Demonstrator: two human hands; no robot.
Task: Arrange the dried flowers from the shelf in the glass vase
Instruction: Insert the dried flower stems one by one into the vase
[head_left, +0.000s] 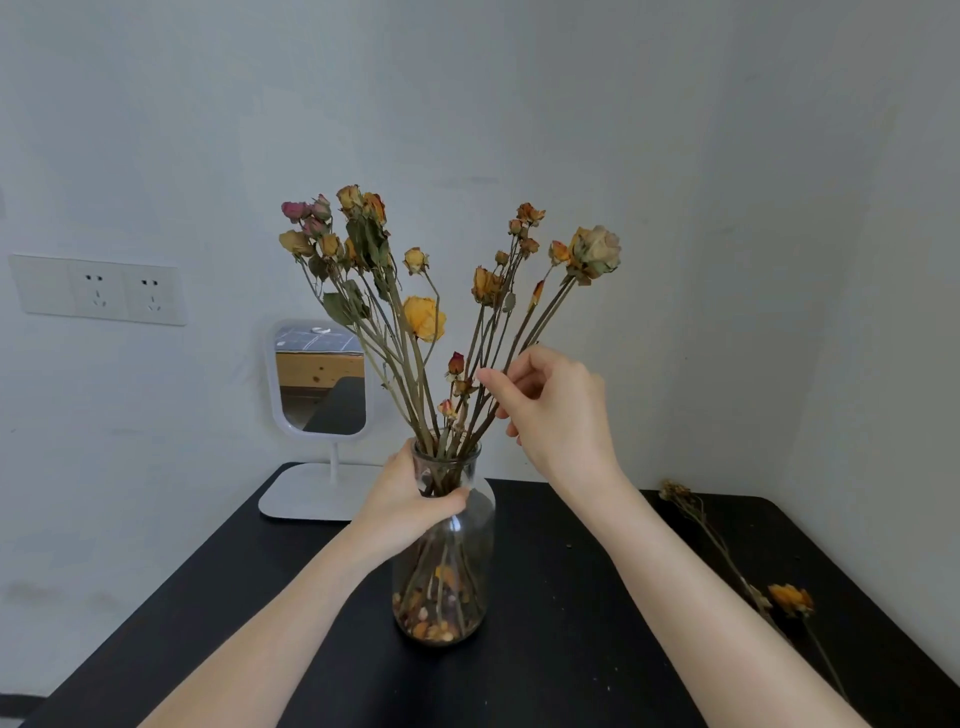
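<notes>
A clear glass vase (460, 571) stands on the black table (571, 597), with dried petals at its bottom. Several dried flowers (426, 317) in yellow, orange and pink fan out from its mouth. My left hand (410, 499) is wrapped around the vase's neck. Above and to the right, my right hand (550, 405) pinches the stems that lean right, thumb and forefinger closed on them. The large pale rose (597, 252) tops one of those stems.
Two loose dried stems (727, 561) with an orange bloom (789, 597) lie on the table's right side. A white stand mirror (319, 384) sits at the back left. A wall socket plate (98, 291) is on the left wall.
</notes>
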